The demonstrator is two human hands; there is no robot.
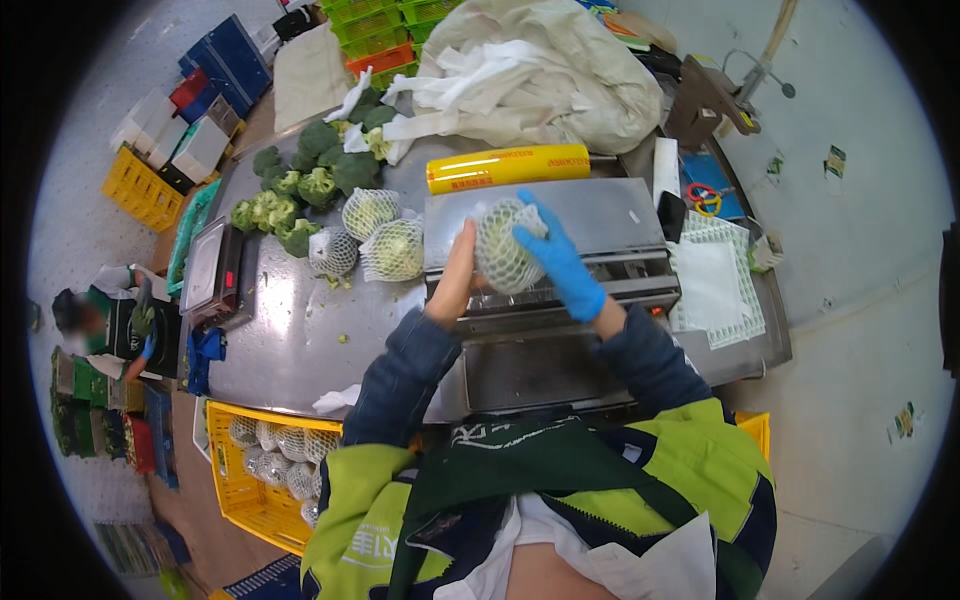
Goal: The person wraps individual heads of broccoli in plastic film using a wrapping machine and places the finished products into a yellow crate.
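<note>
Between my two hands, a pale green head of vegetable in a white foam net [507, 253] is held above the wrapping machine [622, 225]. My bare left hand [455, 271] presses against its left side. On its upper right side are the fingers of my right hand [559, 255], in a blue glove. A roll of cling film in yellow packaging [510, 168] lies along the far edge of the machine. To the left, several netted heads [394, 250] rest on the steel table [292, 352]. Behind them is a pile of broccoli heads [330, 169].
A weighing scale [211, 266] stands at the table's left edge. Below it, a yellow crate [262, 517] holds several netted heads. A large white sack [540, 82] sits at the back. Scissors [703, 199] and a dark phone-like object [671, 215] lie at right. A co-worker [124, 322] is at far left.
</note>
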